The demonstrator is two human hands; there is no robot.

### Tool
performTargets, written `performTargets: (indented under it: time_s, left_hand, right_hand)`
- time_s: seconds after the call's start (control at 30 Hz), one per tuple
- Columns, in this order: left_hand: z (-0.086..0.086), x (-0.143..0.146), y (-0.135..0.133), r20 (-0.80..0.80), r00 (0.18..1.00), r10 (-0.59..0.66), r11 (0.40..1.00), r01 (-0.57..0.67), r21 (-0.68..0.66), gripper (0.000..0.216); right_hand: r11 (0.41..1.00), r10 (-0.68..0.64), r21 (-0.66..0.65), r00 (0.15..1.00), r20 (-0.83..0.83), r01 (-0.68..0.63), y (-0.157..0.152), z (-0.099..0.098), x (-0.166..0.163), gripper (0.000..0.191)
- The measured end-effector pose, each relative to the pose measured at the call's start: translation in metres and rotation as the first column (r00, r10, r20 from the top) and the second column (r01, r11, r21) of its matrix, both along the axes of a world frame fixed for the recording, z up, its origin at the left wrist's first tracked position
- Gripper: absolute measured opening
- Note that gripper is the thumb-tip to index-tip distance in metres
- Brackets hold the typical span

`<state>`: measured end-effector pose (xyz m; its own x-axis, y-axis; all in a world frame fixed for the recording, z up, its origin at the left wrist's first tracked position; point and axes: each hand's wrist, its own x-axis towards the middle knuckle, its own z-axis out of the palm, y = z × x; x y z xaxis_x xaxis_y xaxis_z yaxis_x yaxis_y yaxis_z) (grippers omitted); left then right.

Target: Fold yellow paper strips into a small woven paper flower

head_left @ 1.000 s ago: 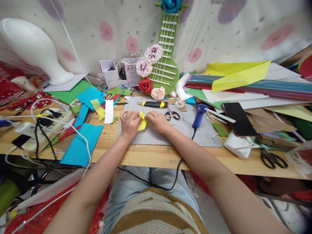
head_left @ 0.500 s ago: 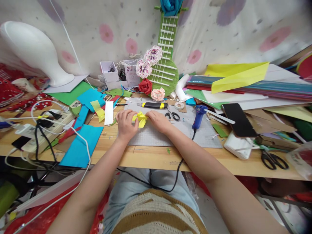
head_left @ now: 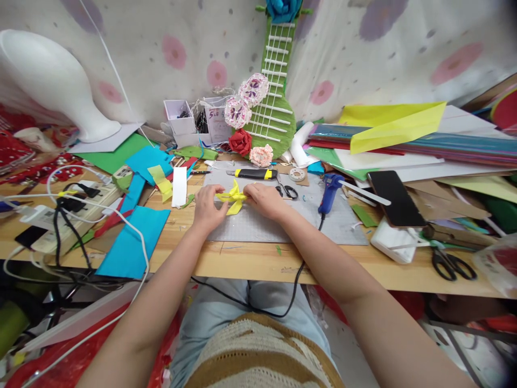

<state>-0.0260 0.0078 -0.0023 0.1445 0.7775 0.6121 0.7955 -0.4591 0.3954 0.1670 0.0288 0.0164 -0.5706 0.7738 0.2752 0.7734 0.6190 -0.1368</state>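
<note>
Between my hands is a yellow paper bow (head_left: pixel 235 198), held low over the grey cutting mat (head_left: pixel 258 229). Its pointed ends stick up and down from a pinched middle. My left hand (head_left: pixel 209 206) grips its left side between thumb and fingers. On the other side, the fingers of my right hand (head_left: pixel 262 199) are closed on its right end and hide part of it. Just beyond my hands lie a yellow-and-black utility knife (head_left: pixel 255 174) and small scissors (head_left: pixel 289 192), whose handles show past my right hand.
A blue glue gun (head_left: pixel 330 194) rests on the mat's right, its cord running toward my lap. Farther right are a phone (head_left: pixel 396 199) and black scissors (head_left: pixel 453 265). Blue paper (head_left: pixel 135 242) and a power strip (head_left: pixel 76 213) lie left. A green paper guitar (head_left: pixel 278 116) stands behind.
My hands have drawn slightly apart, and more of the yellow bow shows between them. One of its ends now points up, another down. The view has shifted a little.
</note>
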Motion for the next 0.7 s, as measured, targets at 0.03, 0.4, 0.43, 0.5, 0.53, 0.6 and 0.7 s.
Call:
performTargets:
  time_s: [0.03,0.4,0.43,0.5,0.53,0.6,0.7]
  left_hand:
    - [0.001,0.001,0.0,-0.01,1.0,-0.009,1.0,0.009,0.009,0.027]
    - [0.0,0.012,0.007,-0.219,0.975,-0.037,0.991,0.064,0.115,0.014]
    - [0.0,0.012,0.007,-0.224,0.974,-0.034,0.991,0.061,0.119,0.014]
    - [0.0,0.012,0.007,-0.225,0.974,-0.029,0.99,0.059,0.126,0.013]
    - [0.0,0.012,0.007,-0.224,0.974,-0.033,0.99,0.063,0.13,0.012]
    - [0.001,0.013,0.007,-0.223,0.974,-0.044,0.988,0.076,0.138,0.011]
    - [0.002,0.014,0.007,-0.233,0.971,-0.056,0.985,0.091,0.145,0.011]
  right_hand:
    - [1.0,0.003,-0.006,1.0,0.0,-0.003,0.0,0.001,0.0,0.01]
    - [0.999,0.026,-0.026,0.999,-0.026,-0.027,-0.001,0.003,-0.002,0.008]
    - [0.999,0.026,-0.025,0.999,-0.031,-0.027,-0.001,0.003,-0.002,0.009]
    - [0.999,0.029,-0.024,0.999,-0.04,-0.03,-0.001,0.003,-0.002,0.01]
    - [0.999,0.031,-0.023,0.999,-0.04,-0.032,-0.001,0.002,-0.002,0.011]
    - [0.999,0.035,-0.023,0.999,-0.031,-0.035,-0.001,0.002,-0.002,0.011]
    - [0.998,0.055,-0.01,0.998,-0.024,-0.055,0.001,-0.001,-0.002,0.013]
